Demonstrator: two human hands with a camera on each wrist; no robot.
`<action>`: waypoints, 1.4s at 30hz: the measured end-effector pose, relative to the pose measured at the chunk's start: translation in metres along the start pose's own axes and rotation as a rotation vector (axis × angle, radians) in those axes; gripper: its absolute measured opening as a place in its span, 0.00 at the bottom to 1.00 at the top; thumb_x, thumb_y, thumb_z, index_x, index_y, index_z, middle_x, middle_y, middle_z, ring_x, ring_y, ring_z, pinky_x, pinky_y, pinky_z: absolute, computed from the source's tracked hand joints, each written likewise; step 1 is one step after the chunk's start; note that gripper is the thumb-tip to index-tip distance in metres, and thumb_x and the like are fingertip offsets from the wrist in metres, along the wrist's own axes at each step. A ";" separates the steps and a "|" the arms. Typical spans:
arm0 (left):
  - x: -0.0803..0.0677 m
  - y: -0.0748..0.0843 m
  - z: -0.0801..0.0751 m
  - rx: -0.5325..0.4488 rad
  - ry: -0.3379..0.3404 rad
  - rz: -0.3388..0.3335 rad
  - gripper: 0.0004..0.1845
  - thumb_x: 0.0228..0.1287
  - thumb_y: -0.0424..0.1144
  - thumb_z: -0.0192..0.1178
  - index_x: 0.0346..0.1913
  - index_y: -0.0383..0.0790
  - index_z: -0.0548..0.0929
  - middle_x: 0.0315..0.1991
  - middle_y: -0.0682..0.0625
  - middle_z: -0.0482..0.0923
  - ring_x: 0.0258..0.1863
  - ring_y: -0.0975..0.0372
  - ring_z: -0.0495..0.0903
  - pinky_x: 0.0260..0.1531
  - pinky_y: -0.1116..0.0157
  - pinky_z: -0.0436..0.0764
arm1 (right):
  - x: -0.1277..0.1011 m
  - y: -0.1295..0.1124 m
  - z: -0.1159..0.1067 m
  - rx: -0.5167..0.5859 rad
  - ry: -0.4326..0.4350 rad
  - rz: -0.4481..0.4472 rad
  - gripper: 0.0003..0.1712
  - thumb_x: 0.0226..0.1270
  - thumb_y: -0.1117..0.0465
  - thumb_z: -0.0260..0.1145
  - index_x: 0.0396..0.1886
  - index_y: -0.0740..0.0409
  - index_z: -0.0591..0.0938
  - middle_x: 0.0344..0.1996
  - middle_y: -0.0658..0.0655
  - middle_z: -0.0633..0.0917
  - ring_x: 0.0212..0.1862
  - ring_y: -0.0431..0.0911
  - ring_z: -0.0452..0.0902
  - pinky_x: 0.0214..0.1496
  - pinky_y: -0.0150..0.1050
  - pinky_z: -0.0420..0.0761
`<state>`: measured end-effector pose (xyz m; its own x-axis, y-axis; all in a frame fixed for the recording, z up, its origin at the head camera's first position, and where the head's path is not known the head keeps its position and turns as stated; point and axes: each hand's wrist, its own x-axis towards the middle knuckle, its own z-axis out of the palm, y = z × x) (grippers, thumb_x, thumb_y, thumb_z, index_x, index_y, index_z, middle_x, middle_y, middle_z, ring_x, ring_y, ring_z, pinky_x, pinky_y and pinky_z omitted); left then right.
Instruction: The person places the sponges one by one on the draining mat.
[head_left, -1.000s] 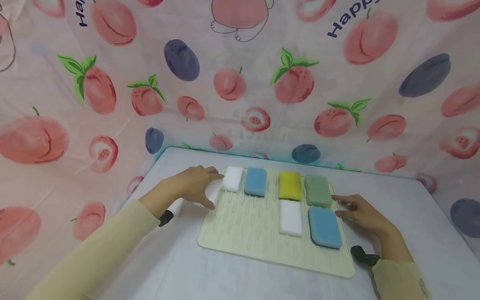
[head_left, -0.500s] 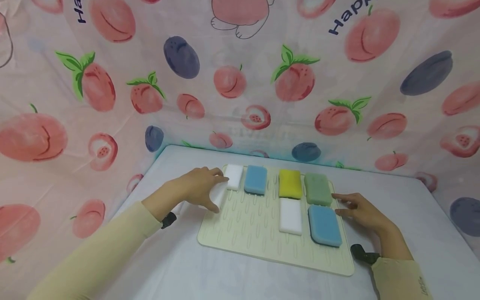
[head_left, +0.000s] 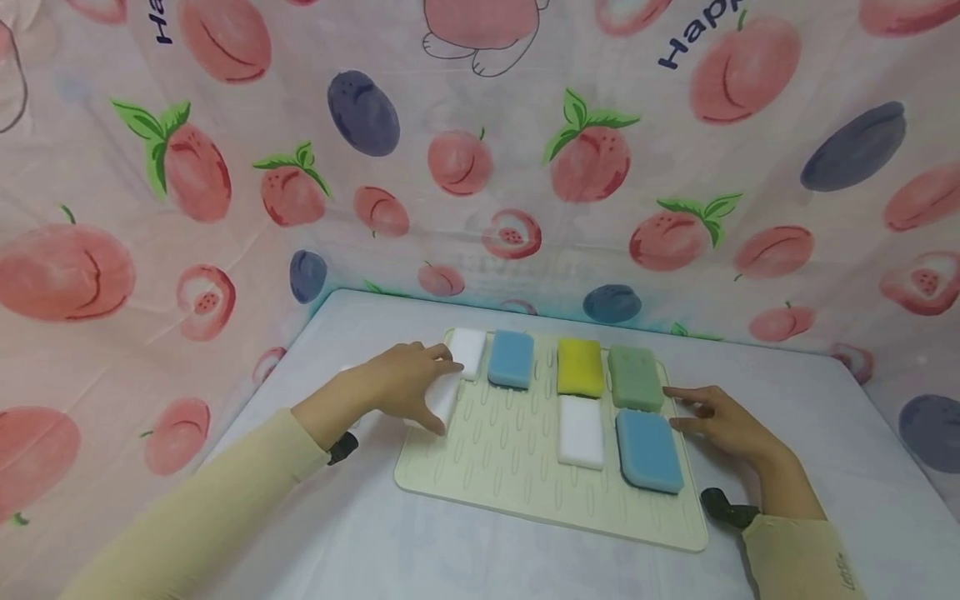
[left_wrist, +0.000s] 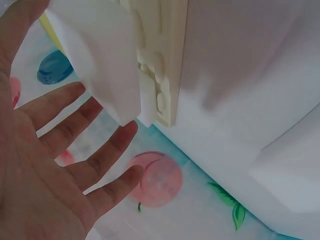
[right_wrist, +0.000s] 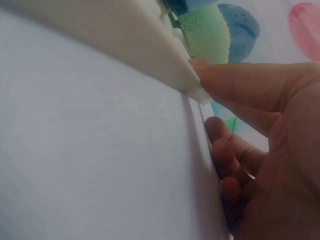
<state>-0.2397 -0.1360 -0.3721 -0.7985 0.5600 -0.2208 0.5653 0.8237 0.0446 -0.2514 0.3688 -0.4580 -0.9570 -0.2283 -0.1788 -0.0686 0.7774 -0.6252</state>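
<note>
- At mat's (head_left: pixel 517 467) left edge: left hand (head_left: pixel 401 383) holds a white sponge (head_left: pixel 442 398) between thumb and fingers; remaining fingers spread loosely in the wrist view (left_wrist: pixel 75 150).
- Sponge (left_wrist: pixel 100 55) overhangs the mat edge (left_wrist: pixel 170 65).
- Right hand (head_left: pixel 723 425) is relaxed, holds nothing, fingertip (right_wrist: pixel 205 75) touching the mat's right edge beside the green sponge (head_left: pixel 635 379).
- 6 other sponges lie on the mat.

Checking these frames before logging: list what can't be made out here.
1. Head view: the white sponge under the left hand is mostly covered by that hand; its full outline is hidden.
2. Left wrist view: the same sponge is cut off by the top edge.
3. Right wrist view: the mat hides nearly all sponges; only the green sponge shows.
4. Right hand: whether its fingertips touch the mat's edge is unclear in the head view.
</note>
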 end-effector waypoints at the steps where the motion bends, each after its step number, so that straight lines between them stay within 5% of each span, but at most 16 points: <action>1: 0.000 0.000 0.001 0.000 0.000 0.002 0.54 0.47 0.70 0.77 0.76 0.51 0.72 0.70 0.50 0.72 0.58 0.49 0.77 0.61 0.50 0.78 | 0.000 0.000 0.000 -0.001 0.000 0.003 0.38 0.66 0.53 0.74 0.74 0.57 0.75 0.69 0.72 0.69 0.60 0.61 0.69 0.55 0.58 0.74; 10: 0.003 0.007 0.007 -0.043 -0.003 0.030 0.52 0.47 0.69 0.77 0.75 0.50 0.74 0.69 0.50 0.73 0.56 0.48 0.78 0.60 0.48 0.78 | -0.001 -0.001 -0.002 -0.009 -0.008 0.020 0.38 0.67 0.51 0.73 0.74 0.57 0.74 0.69 0.73 0.69 0.59 0.62 0.69 0.55 0.59 0.74; 17: 0.004 0.013 0.021 -0.025 -0.029 0.009 0.52 0.46 0.70 0.76 0.75 0.53 0.74 0.69 0.52 0.73 0.56 0.51 0.78 0.60 0.51 0.78 | -0.004 0.000 0.002 -0.012 -0.011 -0.014 0.37 0.67 0.51 0.73 0.73 0.57 0.76 0.68 0.72 0.72 0.57 0.58 0.70 0.51 0.48 0.73; 22: 0.003 0.014 0.028 -0.032 -0.050 -0.007 0.54 0.46 0.73 0.75 0.75 0.52 0.73 0.71 0.53 0.72 0.57 0.51 0.78 0.61 0.53 0.78 | -0.008 -0.001 0.005 -0.006 -0.019 0.004 0.37 0.67 0.51 0.74 0.73 0.57 0.76 0.67 0.72 0.72 0.57 0.58 0.70 0.51 0.49 0.73; 28: 0.010 0.011 0.025 -0.017 -0.003 0.014 0.54 0.46 0.74 0.73 0.76 0.52 0.72 0.70 0.54 0.72 0.56 0.53 0.78 0.58 0.53 0.79 | -0.005 -0.004 -0.002 -0.042 0.016 0.006 0.37 0.67 0.51 0.73 0.73 0.56 0.76 0.66 0.71 0.71 0.58 0.61 0.70 0.53 0.54 0.75; 42: 0.003 0.009 0.027 -0.039 0.022 0.010 0.56 0.44 0.77 0.72 0.76 0.54 0.71 0.71 0.53 0.71 0.56 0.52 0.77 0.57 0.50 0.79 | -0.002 0.006 0.000 -0.050 0.026 -0.042 0.35 0.65 0.52 0.75 0.72 0.55 0.78 0.64 0.70 0.75 0.54 0.55 0.72 0.47 0.42 0.73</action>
<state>-0.2315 -0.1295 -0.3982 -0.7978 0.5694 -0.1984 0.5648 0.8209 0.0847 -0.2497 0.3734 -0.4614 -0.9599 -0.2467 -0.1333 -0.1221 0.7957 -0.5933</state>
